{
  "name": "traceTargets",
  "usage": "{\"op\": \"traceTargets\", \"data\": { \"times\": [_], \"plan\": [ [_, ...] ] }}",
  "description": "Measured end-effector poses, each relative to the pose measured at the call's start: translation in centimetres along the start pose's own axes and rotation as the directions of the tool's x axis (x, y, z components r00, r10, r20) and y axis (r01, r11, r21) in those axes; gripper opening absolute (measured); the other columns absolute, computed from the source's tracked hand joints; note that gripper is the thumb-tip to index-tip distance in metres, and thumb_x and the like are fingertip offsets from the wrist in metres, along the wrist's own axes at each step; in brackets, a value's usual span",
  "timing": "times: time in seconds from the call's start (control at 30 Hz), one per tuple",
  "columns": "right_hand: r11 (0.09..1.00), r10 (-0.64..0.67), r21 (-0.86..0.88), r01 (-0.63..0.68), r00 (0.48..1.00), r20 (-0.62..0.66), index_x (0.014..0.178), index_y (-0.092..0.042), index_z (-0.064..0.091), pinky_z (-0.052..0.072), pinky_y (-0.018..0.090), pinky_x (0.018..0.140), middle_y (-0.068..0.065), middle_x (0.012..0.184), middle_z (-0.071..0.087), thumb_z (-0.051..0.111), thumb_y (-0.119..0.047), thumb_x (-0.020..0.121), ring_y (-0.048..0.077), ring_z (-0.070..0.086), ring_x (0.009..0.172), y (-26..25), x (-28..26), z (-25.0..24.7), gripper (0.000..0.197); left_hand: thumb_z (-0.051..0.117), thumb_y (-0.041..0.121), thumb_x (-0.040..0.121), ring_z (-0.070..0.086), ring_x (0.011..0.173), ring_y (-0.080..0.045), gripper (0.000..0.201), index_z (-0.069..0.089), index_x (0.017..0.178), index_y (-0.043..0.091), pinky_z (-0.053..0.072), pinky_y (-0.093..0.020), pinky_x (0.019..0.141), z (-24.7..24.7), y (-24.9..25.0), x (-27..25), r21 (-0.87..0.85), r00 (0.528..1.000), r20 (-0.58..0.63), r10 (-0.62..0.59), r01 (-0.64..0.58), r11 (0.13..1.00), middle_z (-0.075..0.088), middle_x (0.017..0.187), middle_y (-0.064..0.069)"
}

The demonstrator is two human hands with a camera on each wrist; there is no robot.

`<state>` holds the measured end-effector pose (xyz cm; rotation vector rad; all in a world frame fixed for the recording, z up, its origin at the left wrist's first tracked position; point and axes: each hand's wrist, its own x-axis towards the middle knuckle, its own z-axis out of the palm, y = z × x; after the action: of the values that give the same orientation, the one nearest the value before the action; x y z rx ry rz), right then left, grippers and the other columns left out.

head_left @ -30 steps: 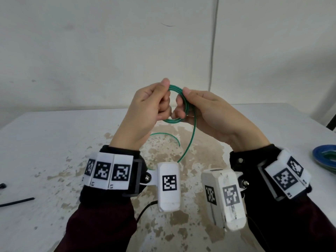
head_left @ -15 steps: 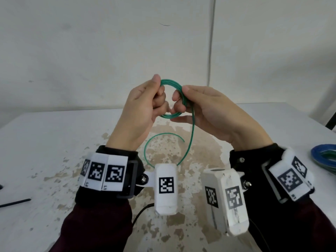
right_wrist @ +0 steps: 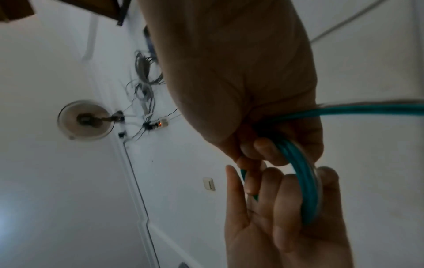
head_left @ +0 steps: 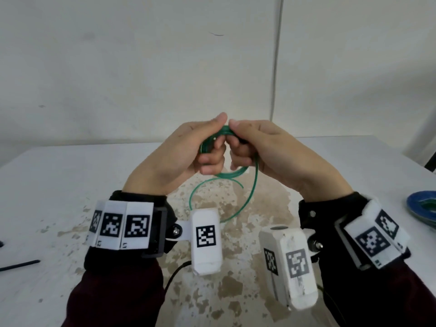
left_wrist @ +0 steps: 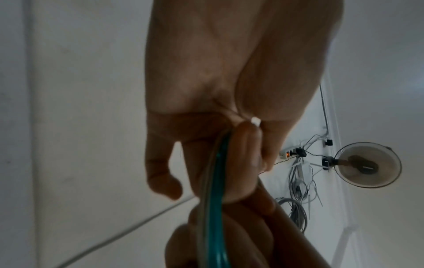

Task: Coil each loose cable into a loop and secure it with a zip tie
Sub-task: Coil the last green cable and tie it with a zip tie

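Observation:
A thin green cable [head_left: 232,173] is wound into a small coil held above the table [head_left: 70,185]. My left hand [head_left: 212,147] pinches the coil's left side, and my right hand [head_left: 236,142] grips its right side, thumbs meeting on top. The hands hide most of the coil. A loose tail [head_left: 252,192] hangs down in a wide curve behind the left wrist camera. The left wrist view shows the cable [left_wrist: 218,181] running through curled fingers. In the right wrist view, several turns [right_wrist: 305,183] pass between both hands. A small white bit [left_wrist: 255,121] shows between fingers; I cannot tell what it is.
A black zip tie [head_left: 21,265] lies at the table's left edge. A blue plate [head_left: 415,204] holding something green sits at the right edge. The tabletop is white with worn brown patches, and a pale wall stands behind it.
Both hands have closed in over the coil until the thumbs meet on top. The open ring seen earlier between the hands is now mostly covered.

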<state>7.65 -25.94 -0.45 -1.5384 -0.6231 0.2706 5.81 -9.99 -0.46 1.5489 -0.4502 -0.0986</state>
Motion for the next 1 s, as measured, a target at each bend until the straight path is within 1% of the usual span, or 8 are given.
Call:
{"op": "traceTargets", "data": {
  "times": [0.2, 0.37, 0.43, 0.57, 0.7, 0.83, 0.93, 1.0],
  "plan": [
    [0.992, 0.011, 0.127, -0.005, 0.999, -0.049, 0.08, -0.007, 0.057, 0.056, 0.029, 0.074, -0.003, 0.053, 0.042, 0.031, -0.024, 0.104, 0.015, 0.05, 0.059, 0.0, 0.5, 0.9, 0.04, 0.035, 0.033, 0.101, 0.017, 0.045, -0.012, 0.041, 0.037, 0.066, 0.014, 0.018, -0.026, 0.052, -0.5, -0.1, 0.0, 0.034, 0.976, -0.177, 0.124, -0.12, 0.992, 0.019, 0.053, 0.001],
    [1.0, -0.01, -0.004, 0.01, 0.998, -0.059, 0.075, -0.011, 0.048, 0.048, 0.023, 0.062, -0.008, 0.052, 0.028, 0.032, -0.024, 0.104, 0.011, 0.035, 0.05, 0.0, 0.2, 0.0, 0.036, 0.033, 0.032, 0.102, 0.04, 0.041, -0.017, 0.04, 0.041, 0.069, 0.011, 0.041, -0.025, 0.06, -0.2, -0.4, 0.3, 0.018, 0.999, -0.037, 0.021, -0.02, 1.0, 0.024, 0.046, 0.004],
    [1.0, -0.01, -0.024, 0.009, 0.998, -0.064, 0.074, -0.01, 0.05, 0.051, 0.026, 0.065, -0.009, 0.05, 0.03, 0.035, -0.025, 0.103, 0.01, 0.037, 0.049, 0.0, 0.2, 0.0, 0.036, 0.034, 0.032, 0.101, 0.035, 0.042, -0.014, 0.038, 0.041, 0.07, 0.011, 0.037, -0.032, 0.069, 0.1, -0.5, 0.3, 0.04, 0.998, -0.048, 0.038, -0.036, 0.999, 0.025, 0.047, 0.005],
    [0.999, 0.0, 0.042, 0.005, 0.993, -0.114, 0.073, -0.009, 0.056, 0.056, 0.033, 0.08, -0.002, 0.05, 0.046, 0.037, -0.03, 0.102, 0.014, 0.055, 0.057, 0.1, 0.5, 0.2, 0.04, 0.035, 0.031, 0.101, 0.02, 0.047, -0.013, 0.037, 0.042, 0.07, 0.013, 0.026, -0.026, 0.059, 0.1, -0.6, 0.6, -0.029, 0.979, -0.164, 0.12, -0.126, 0.992, 0.021, 0.053, 0.003],
    [0.998, 0.027, 0.066, -0.02, 0.995, -0.095, 0.064, -0.014, 0.045, 0.047, 0.019, 0.057, -0.006, 0.05, 0.028, 0.032, -0.033, 0.103, 0.013, 0.037, 0.049, 0.2, 0.3, 0.1, 0.045, 0.037, 0.032, 0.1, 0.029, 0.043, -0.015, 0.042, 0.046, 0.064, 0.013, 0.032, -0.022, 0.052, 0.4, -0.5, 0.5, -0.072, 0.996, -0.082, 0.018, -0.024, 0.997, 0.025, 0.047, 0.002],
    [1.0, 0.024, 0.011, -0.023, 0.994, -0.109, 0.069, -0.013, 0.051, 0.048, 0.023, 0.062, -0.007, 0.049, 0.031, 0.031, -0.032, 0.104, 0.013, 0.039, 0.051, 0.5, 0.5, 0.4, 0.044, 0.034, 0.034, 0.101, 0.018, 0.045, -0.013, 0.041, 0.04, 0.069, 0.01, 0.021, -0.021, 0.05, 0.5, -0.6, 0.5, 0.044, 0.992, -0.11, 0.057, -0.052, 0.998, 0.017, 0.052, 0.001],
    [0.996, 0.007, 0.092, 0.004, 0.992, -0.123, 0.078, -0.008, 0.055, 0.052, 0.023, 0.069, -0.003, 0.052, 0.041, 0.03, -0.026, 0.104, 0.015, 0.049, 0.059, 0.4, 0.7, 0.5, 0.04, 0.033, 0.035, 0.102, 0.017, 0.044, -0.011, 0.04, 0.037, 0.068, 0.014, 0.024, -0.018, 0.047, 0.2, -0.6, 0.5, -0.024, 0.975, -0.191, 0.114, -0.12, 0.992, 0.019, 0.051, 0.003],
    [0.993, 0.008, 0.121, 0.003, 0.996, -0.089, 0.076, -0.009, 0.051, 0.05, 0.021, 0.066, -0.005, 0.05, 0.034, 0.031, -0.025, 0.104, 0.014, 0.045, 0.055, 0.3, 0.5, 0.2, 0.038, 0.032, 0.033, 0.102, 0.024, 0.042, -0.013, 0.04, 0.039, 0.068, 0.013, 0.027, -0.02, 0.048, 0.1, -0.4, 0.4, -0.062, 0.988, -0.137, 0.069, -0.078, 0.995, 0.022, 0.048, 0.004]
  ]
}}
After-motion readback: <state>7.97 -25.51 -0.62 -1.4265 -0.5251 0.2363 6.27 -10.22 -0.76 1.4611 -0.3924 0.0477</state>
